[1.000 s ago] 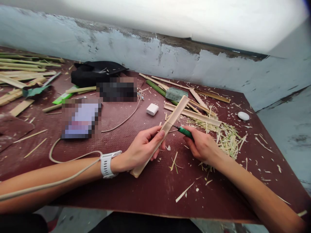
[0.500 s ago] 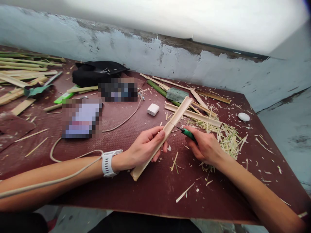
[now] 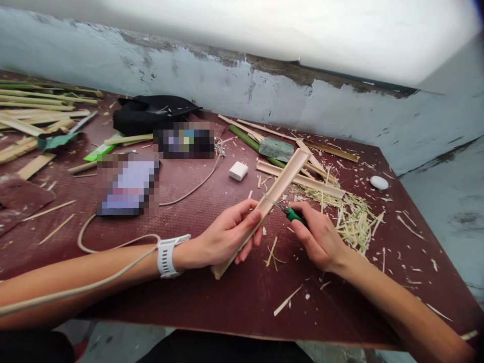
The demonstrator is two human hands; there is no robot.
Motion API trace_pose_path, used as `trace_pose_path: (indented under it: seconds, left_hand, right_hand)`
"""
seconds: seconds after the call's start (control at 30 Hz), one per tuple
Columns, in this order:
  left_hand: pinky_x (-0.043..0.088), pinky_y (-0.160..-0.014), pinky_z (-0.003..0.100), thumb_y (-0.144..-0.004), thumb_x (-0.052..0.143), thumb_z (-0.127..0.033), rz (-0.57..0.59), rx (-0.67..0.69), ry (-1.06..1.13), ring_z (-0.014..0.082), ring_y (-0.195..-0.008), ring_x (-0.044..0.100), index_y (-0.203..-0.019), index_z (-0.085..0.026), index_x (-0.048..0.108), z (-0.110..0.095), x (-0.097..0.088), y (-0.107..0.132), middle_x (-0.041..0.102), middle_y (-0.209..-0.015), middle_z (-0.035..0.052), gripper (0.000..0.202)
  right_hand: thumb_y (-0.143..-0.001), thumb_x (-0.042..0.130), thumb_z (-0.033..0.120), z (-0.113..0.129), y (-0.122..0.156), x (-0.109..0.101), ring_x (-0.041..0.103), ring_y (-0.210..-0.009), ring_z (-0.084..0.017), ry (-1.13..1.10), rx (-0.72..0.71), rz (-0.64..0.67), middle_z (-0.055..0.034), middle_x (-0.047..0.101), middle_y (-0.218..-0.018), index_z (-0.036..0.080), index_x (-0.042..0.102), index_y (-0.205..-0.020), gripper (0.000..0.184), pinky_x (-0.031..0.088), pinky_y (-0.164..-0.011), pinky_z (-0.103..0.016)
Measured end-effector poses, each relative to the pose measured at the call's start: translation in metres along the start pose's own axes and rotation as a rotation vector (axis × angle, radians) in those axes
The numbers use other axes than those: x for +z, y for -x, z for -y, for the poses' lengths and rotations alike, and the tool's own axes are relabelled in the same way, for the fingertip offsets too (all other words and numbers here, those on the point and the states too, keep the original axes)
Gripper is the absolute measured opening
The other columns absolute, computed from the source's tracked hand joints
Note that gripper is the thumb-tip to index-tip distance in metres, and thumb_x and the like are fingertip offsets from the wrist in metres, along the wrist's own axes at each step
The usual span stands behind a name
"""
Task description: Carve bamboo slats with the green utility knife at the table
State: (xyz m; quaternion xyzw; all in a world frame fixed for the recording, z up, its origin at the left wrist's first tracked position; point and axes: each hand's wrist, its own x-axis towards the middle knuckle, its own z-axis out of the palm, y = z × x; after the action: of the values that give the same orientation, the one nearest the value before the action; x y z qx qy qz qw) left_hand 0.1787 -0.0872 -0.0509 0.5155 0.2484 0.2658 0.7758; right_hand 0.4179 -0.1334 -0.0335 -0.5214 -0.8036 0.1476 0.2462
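A split bamboo strip (image 3: 284,180), its hollow side up, slants from near my chest toward the back right. My left hand (image 3: 236,229) is closed around its lower half, thumb on top. In my right hand (image 3: 319,234) is a green-handled carving knife (image 3: 294,216), gripped with the fingers curled round the handle. Its thin blade lies across the strip, just beyond my left thumb. The blade's contact with the inner face is too fine to make out clearly.
Pale shavings (image 3: 353,222) are heaped right of my hands. Behind lie more bamboo pieces (image 3: 302,179), a green sandpaper piece (image 3: 276,148) and a white charger (image 3: 238,171). A blurred phone (image 3: 128,186), a cable (image 3: 196,187) and a black bag (image 3: 151,113) are at the left.
The bamboo strip and my left hand have shifted slightly right. The knife has turned in my right hand, and its blade now crosses the strip a little lower.
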Motion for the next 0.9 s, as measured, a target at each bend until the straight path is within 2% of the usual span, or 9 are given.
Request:
trace_pose_path:
  seconds: [0.17, 0.23, 0.33, 0.43, 0.57, 0.73, 0.9]
  left_hand:
    - [0.041, -0.033, 0.011, -0.104, 0.048, -0.048, 0.037, -0.008, -0.072, 0.0043, -0.039, 0.052, -0.106, -0.020, 0.049, 0.004, 0.002, 0.003, 0.061, -0.072, -0.0047, 0.028]
    - [0.041, -0.034, 0.011, -0.105, 0.048, -0.048, 0.044, -0.016, -0.104, 0.0042, -0.040, 0.052, -0.108, -0.020, 0.049, 0.005, 0.003, 0.005, 0.061, -0.073, -0.0045, 0.028]
    - [0.041, -0.034, 0.012, -0.105, 0.046, -0.048, 0.062, -0.014, -0.135, 0.0043, -0.041, 0.052, -0.110, -0.021, 0.050, 0.004, 0.004, 0.008, 0.060, -0.073, -0.0046, 0.028]
    - [0.041, -0.036, 0.011, -0.106, 0.045, -0.047, 0.075, -0.001, -0.157, 0.0042, -0.042, 0.052, -0.110, -0.021, 0.051, 0.002, 0.004, 0.009, 0.059, -0.074, -0.0045, 0.027]
    - [0.040, -0.037, 0.011, -0.106, 0.045, -0.046, 0.066, 0.011, -0.186, 0.0037, -0.043, 0.051, -0.111, -0.020, 0.052, 0.000, 0.005, 0.010, 0.059, -0.074, -0.0038, 0.027]
    - [0.038, -0.038, 0.012, -0.106, 0.045, -0.045, 0.089, 0.018, -0.222, 0.0035, -0.043, 0.050, -0.108, -0.018, 0.054, -0.001, 0.005, 0.010, 0.060, -0.075, -0.0023, 0.029]
    - [0.034, -0.036, 0.011, -0.106, 0.046, -0.046, 0.102, -0.015, -0.223, 0.0030, -0.042, 0.045, -0.114, -0.018, 0.055, -0.004, 0.005, 0.011, 0.057, -0.070, -0.0039, 0.030]
  right_hand:
    - [-0.103, 0.039, 0.043, 0.003, 0.002, 0.004, 0.056, -0.053, -0.015, 0.096, 0.002, -0.029, 0.0021, 0.060, -0.066, 0.020, 0.057, -0.110, 0.030, 0.037, -0.054, -0.029]
    - [-0.103, 0.041, 0.044, 0.005, 0.003, 0.006, 0.059, -0.055, -0.016, 0.083, -0.009, -0.055, 0.0015, 0.063, -0.068, 0.020, 0.060, -0.113, 0.032, 0.039, -0.056, -0.029]
    - [-0.101, 0.044, 0.040, 0.006, 0.004, 0.005, 0.065, -0.070, -0.018, -0.003, -0.033, -0.075, -0.0026, 0.069, -0.083, 0.020, 0.061, -0.114, 0.030, 0.045, -0.066, -0.030]
    - [-0.100, 0.047, 0.035, 0.008, 0.003, 0.002, 0.065, -0.077, -0.017, -0.115, -0.068, -0.037, -0.0036, 0.069, -0.091, 0.020, 0.060, -0.112, 0.024, 0.047, -0.071, -0.030]
    - [-0.100, 0.049, 0.038, 0.009, 0.003, 0.000, 0.059, -0.070, -0.016, -0.181, -0.065, 0.013, -0.0010, 0.064, -0.083, 0.021, 0.059, -0.108, 0.021, 0.044, -0.066, -0.029]
    - [-0.102, 0.046, 0.044, 0.008, 0.003, 0.003, 0.051, -0.058, -0.014, -0.174, -0.038, 0.010, 0.0013, 0.056, -0.070, 0.020, 0.059, -0.095, 0.028, 0.037, -0.058, -0.028]
    - [-0.104, 0.044, 0.040, 0.006, 0.003, 0.004, 0.046, -0.053, -0.012, -0.120, -0.145, -0.004, 0.0029, 0.049, -0.065, 0.020, 0.053, -0.084, 0.029, 0.033, -0.053, -0.027]
